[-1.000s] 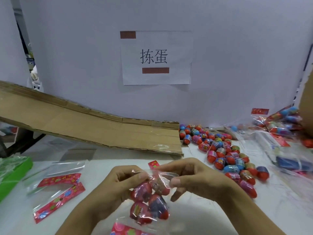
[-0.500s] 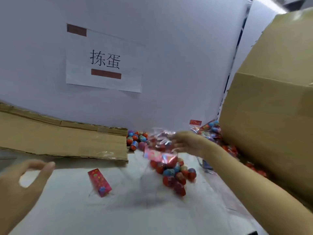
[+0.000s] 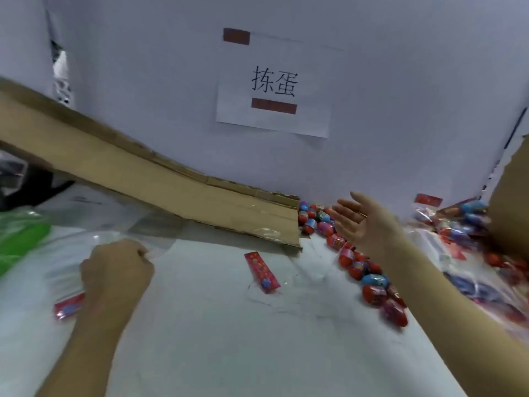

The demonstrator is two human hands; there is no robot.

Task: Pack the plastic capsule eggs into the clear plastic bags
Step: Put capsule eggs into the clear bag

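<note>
1. A white paper sign [image 3: 274, 84] hangs on the pale wall [image 3: 400, 81], printed with two black Chinese characters and fixed by two brown tape strips.
2. A long cardboard sheet [image 3: 160, 193] slopes down from the left, its low end resting on the white surface [image 3: 229, 339].
3. A green object [image 3: 20, 239], blurred under clear film, sits at the left edge.
4. A brown cardboard box [image 3: 512, 207] stands at the right edge.

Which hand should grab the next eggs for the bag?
Right. The right hand is open and empty above the eggs; the left hand is fisted at the clear bags.
</note>
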